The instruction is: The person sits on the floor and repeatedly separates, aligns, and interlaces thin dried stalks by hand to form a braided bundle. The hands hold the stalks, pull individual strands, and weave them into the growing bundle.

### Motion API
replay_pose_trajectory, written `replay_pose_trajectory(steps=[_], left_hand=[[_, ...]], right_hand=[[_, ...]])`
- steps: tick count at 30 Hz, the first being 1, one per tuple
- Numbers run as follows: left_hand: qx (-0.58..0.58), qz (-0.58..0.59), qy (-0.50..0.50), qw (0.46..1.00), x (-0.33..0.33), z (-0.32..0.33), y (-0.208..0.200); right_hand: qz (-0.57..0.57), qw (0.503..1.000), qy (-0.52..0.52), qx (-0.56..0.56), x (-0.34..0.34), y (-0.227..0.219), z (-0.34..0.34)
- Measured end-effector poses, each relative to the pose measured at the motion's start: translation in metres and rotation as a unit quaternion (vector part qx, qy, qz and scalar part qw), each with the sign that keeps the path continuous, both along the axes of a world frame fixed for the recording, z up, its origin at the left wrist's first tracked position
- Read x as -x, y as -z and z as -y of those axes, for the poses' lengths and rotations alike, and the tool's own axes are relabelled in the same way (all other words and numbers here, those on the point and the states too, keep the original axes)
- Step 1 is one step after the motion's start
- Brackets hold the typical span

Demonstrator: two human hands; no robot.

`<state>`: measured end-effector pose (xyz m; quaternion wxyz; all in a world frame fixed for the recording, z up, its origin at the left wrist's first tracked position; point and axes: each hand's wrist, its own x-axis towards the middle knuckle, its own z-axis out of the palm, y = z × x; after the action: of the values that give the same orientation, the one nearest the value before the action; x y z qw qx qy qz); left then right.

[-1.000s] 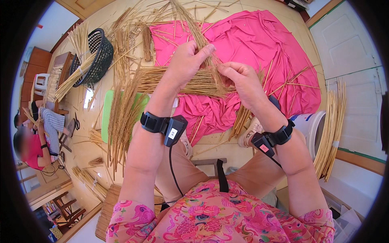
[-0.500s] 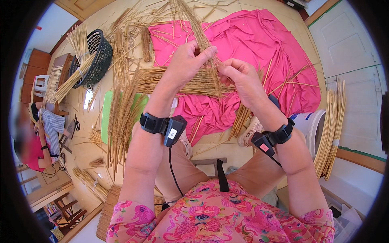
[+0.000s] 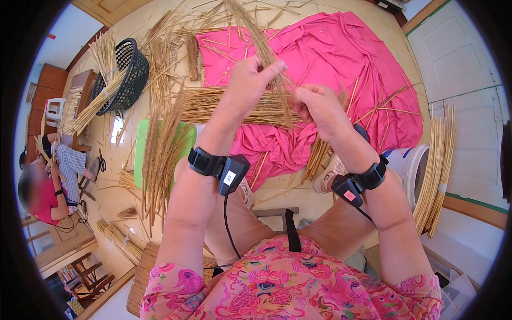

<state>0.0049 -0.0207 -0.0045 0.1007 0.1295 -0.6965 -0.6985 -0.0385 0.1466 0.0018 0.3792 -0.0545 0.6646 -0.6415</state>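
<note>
My left hand (image 3: 248,82) is closed around a loose bunch of dried grass stalks (image 3: 255,33) with feathery heads. The bunch slants from the far side down past my thumb. Close on its right, my right hand (image 3: 320,109) is pinched; thin wisps from the bunch run to its fingertips, though the curled fingers hide most of what they hold. Below both hands a thick pile of straw stalks (image 3: 213,109) lies crosswise on a pink cloth (image 3: 346,48). To the left, more feathery stalks (image 3: 162,154) rest over a green board-like surface (image 3: 141,160).
A dark green basket (image 3: 130,74) with tied straw bundles stands at the far left. A seated person (image 3: 48,192) works beyond it. On my right, a tied bundle of stalks (image 3: 438,170) leans by a white bucket (image 3: 408,165). Loose stalks litter the tiled floor.
My right hand has turned and drawn slightly down and right from the bunch, its fingers curling in more. The left hand keeps its grip, nearly still. The seated person's head has shifted.
</note>
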Motion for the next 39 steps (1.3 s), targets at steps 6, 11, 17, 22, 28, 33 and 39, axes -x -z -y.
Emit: replay_pose_trajectory(steps=[6, 11, 17, 22, 28, 33, 39], left_hand=[[-0.134, -0.062, -0.069, 0.987, 0.004, 0.035, -0.006], [-0.110, -0.018, -0.030, 0.993, -0.003, 0.020, -0.007], [-0.019, -0.004, -0.019, 1.000, -0.002, 0.003, -0.013], [-0.003, 0.010, -0.012, 1.000, -0.004, 0.002, -0.012], [0.015, 0.018, -0.008, 1.000, -0.002, 0.000, -0.007], [0.017, 0.032, -0.013, 0.999, -0.002, -0.001, -0.007], [0.010, 0.032, -0.010, 0.999, -0.002, -0.003, -0.008]], right_hand=[[-0.045, 0.995, -0.071, -0.055, -0.005, 0.015, -0.008], [-0.040, 0.998, -0.039, -0.036, 0.000, -0.007, -0.005], [-0.211, 0.968, 0.107, 0.081, 0.003, 0.005, 0.000], [-0.461, 0.885, 0.064, 0.025, -0.008, -0.007, 0.001], [-0.460, 0.887, 0.030, -0.001, -0.009, 0.002, 0.004], [-0.455, 0.889, 0.017, -0.037, -0.007, 0.005, 0.003], [-0.375, 0.927, 0.015, 0.018, -0.010, 0.004, 0.004]])
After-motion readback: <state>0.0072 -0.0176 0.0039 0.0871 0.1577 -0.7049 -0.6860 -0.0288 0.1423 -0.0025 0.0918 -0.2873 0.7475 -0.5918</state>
